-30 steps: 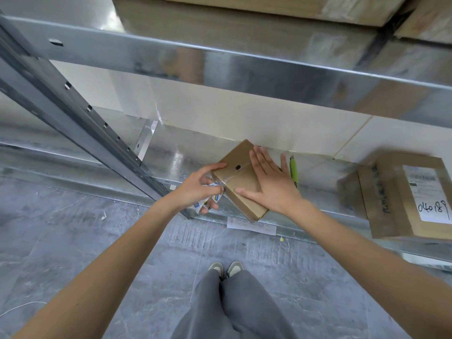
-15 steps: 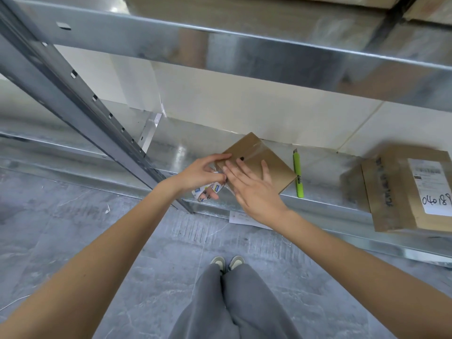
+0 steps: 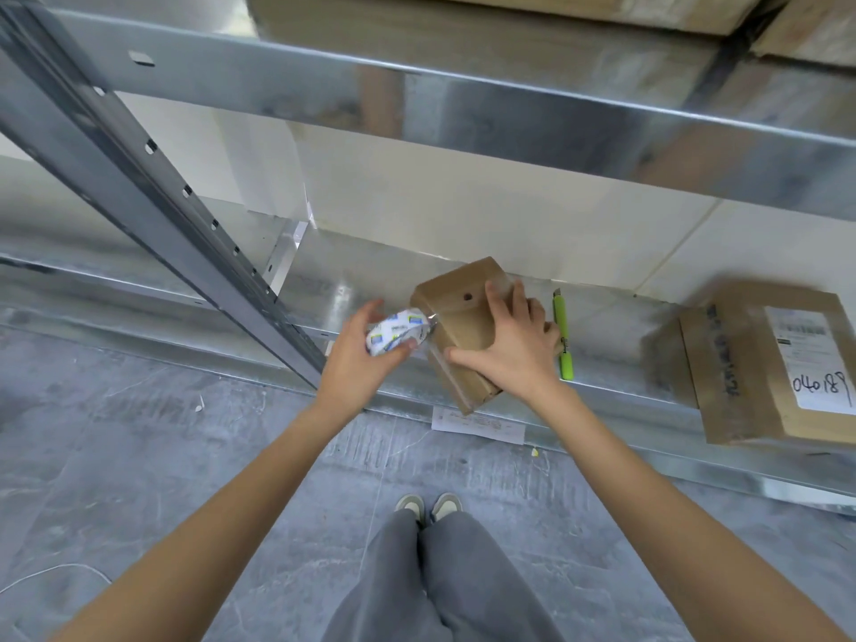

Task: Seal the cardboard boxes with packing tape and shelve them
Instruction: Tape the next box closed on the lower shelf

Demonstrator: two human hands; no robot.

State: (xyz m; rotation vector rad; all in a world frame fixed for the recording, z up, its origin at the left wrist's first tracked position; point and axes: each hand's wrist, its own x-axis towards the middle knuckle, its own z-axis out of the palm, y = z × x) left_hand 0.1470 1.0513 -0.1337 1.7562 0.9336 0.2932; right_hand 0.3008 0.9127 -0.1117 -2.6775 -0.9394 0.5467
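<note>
1. While the small cardboard box (image 3: 463, 326) rests tilted on the front part of the metal shelf (image 3: 324, 280), the left hand (image 3: 366, 359) sits just left of it, fingers curled round the tape roll (image 3: 397, 335)
2. A clear strip of tape runs from the roll onto the box's left face; roll and box are close together, joined by that strip
3. The box's long axis runs from the shelf's front lip back toward the wall, angled slightly; its near end overhangs the lip
4. The right hand (image 3: 514, 349) lies on the box top, fingers spread, thumb pressing the near left edge; this hand is the nearer of the two to the box
5. Judgement: the next pull of tape should follow the long axis, away from the box
6. A green utility knife (image 3: 563, 340) lies just right of the box; a labelled box (image 3: 759, 363) stands well apart, far right
</note>
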